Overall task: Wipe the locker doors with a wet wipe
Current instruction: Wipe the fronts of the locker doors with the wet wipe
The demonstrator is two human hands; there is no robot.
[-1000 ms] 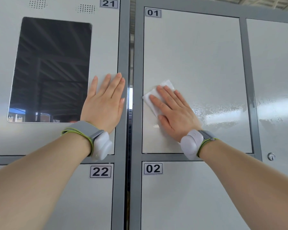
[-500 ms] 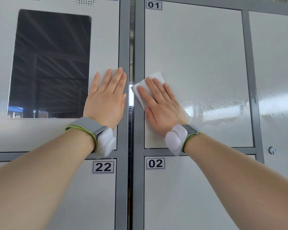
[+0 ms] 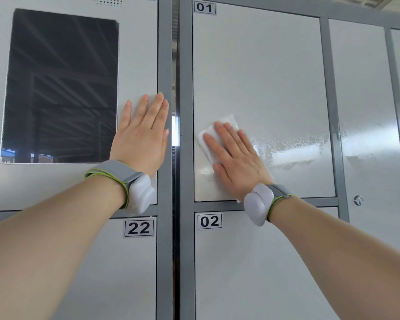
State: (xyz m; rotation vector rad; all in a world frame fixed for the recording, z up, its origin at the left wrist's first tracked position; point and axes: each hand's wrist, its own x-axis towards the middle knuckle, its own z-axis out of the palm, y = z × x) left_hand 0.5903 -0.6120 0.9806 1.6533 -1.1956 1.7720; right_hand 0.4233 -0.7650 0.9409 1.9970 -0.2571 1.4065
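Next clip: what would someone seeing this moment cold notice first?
Two flat hands on grey lockers stand out. The right hand presses a white wet wipe against the lower left of door 01, with a glistening wet sheen spreading to its right. The left hand rests flat on the neighbouring door, just right of a large dark glossy panel.

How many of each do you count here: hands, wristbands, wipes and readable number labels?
Bare hands: 2 (left hand, right hand)
Grey-and-white wristbands: 2
White wet wipe: 1
Readable black-on-white number labels: 3 (01, 02, 22)
Total: 8
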